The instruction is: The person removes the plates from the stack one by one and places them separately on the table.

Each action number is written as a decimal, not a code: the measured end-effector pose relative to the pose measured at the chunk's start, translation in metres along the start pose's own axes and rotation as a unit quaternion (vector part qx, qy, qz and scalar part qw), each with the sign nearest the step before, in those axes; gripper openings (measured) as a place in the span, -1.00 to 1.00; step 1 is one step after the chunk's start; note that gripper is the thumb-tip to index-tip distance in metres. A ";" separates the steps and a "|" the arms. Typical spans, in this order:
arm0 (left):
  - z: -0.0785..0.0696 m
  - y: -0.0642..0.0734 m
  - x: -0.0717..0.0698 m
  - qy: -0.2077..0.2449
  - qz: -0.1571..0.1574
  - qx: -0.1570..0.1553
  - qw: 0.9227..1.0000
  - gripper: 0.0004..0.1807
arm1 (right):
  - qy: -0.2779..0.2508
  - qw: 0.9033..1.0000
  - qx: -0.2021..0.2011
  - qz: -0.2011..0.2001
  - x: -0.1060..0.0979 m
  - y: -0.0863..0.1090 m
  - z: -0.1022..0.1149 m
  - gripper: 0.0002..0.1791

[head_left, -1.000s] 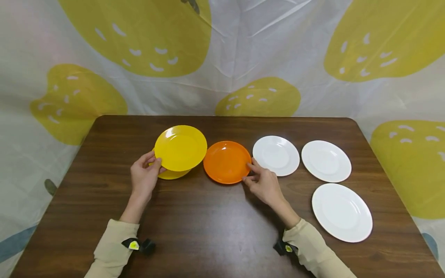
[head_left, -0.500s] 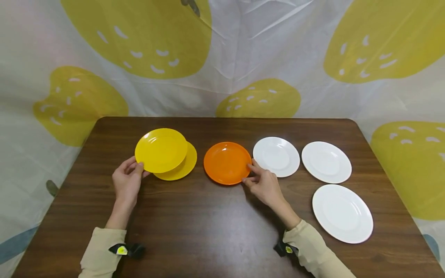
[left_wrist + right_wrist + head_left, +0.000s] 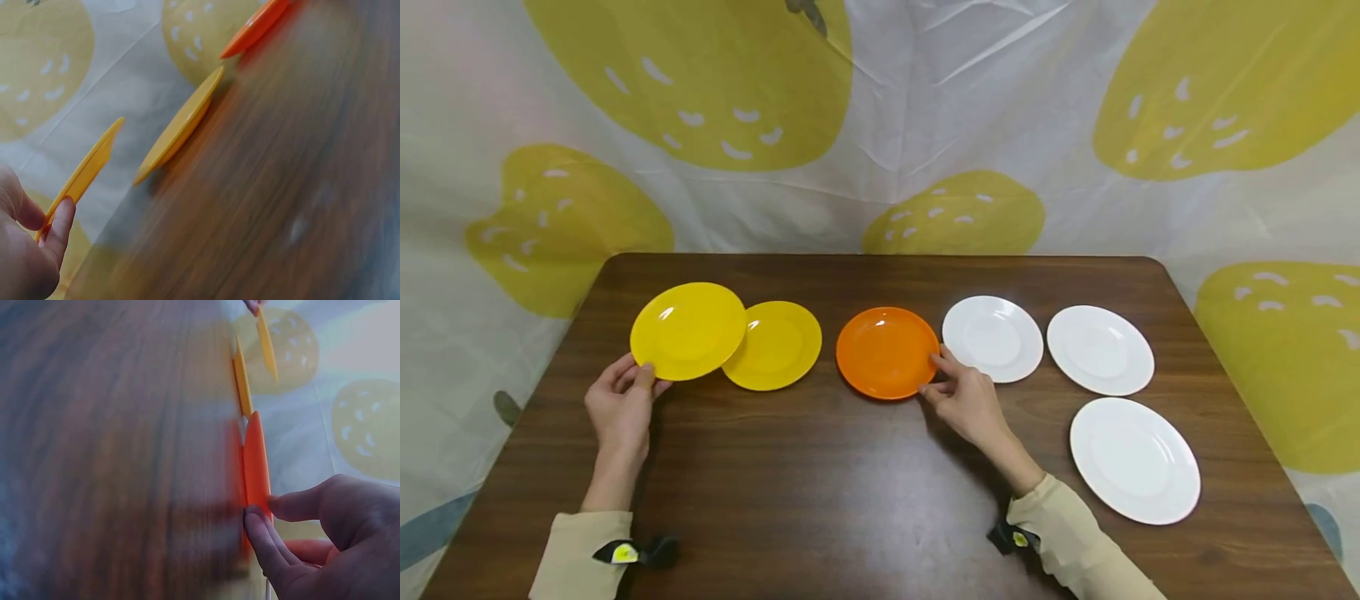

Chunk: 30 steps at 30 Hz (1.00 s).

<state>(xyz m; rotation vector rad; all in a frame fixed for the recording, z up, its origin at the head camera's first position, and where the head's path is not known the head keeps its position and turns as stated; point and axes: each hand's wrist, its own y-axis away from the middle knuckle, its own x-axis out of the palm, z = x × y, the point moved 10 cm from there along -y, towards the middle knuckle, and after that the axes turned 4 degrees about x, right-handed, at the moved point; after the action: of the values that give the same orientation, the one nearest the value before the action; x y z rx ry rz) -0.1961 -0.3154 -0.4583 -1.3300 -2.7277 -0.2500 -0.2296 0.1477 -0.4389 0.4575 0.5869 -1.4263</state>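
My left hand [image 3: 620, 408] pinches a yellow plate [image 3: 688, 332] by its near edge, thumb on top and fingers beneath. In the left wrist view this plate [image 3: 81, 178] hangs above the table surface. A second yellow plate [image 3: 778, 346] lies on the table just to its right, partly covered by the held one in the head view. My right hand [image 3: 966, 402] has thumb and fingers at the right edge of an orange plate [image 3: 887, 353]. The right wrist view shows the orange plate [image 3: 256, 465] between that thumb and the fingers.
A white plate [image 3: 992, 339] lies just right of the orange one. Farther right are another white plate [image 3: 1101, 350] and a larger white plate [image 3: 1135, 461] nearer the front. Behind the brown wooden table [image 3: 850, 492] hangs a fruit-patterned cloth [image 3: 917, 100].
My left hand has carried the yellow plate leftward, from above the other yellow plate to its left side, uncovering most of it. The right hand and the orange plate have stayed in place.
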 end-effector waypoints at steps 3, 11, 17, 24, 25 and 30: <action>-0.001 -0.004 -0.013 0.012 -0.016 -0.009 1.000 -0.76 | 0.001 1.000 -0.002 -0.003 0.000 0.000 0.001 -0.38; -0.001 -0.014 -0.044 0.031 -0.059 -0.023 0.997 -0.78 | 0.006 1.000 0.000 -0.004 0.000 0.000 0.001 -0.38; 0.007 -0.017 -0.053 0.012 -0.066 -0.042 0.997 -0.79 | 0.004 1.000 0.002 -0.006 0.000 0.000 0.001 -0.39; 0.017 -0.021 -0.053 -0.019 -0.056 -0.055 0.997 -0.69 | 0.004 1.000 0.001 -0.007 0.001 0.001 0.002 -0.39; 0.018 -0.021 -0.053 -0.025 -0.056 -0.057 0.996 -0.65 | 0.005 1.000 0.003 -0.008 0.001 0.001 0.002 -0.39; 0.018 -0.021 -0.050 -0.120 -0.027 -0.056 0.991 -0.43 | 0.019 1.000 0.005 -0.003 0.000 0.001 0.000 -0.39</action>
<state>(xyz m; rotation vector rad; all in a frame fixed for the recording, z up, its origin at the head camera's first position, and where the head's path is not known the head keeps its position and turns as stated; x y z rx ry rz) -0.1827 -0.3634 -0.4864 -1.3976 -2.9922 -0.2668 -0.2284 0.1476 -0.4387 0.4916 0.6121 -1.4306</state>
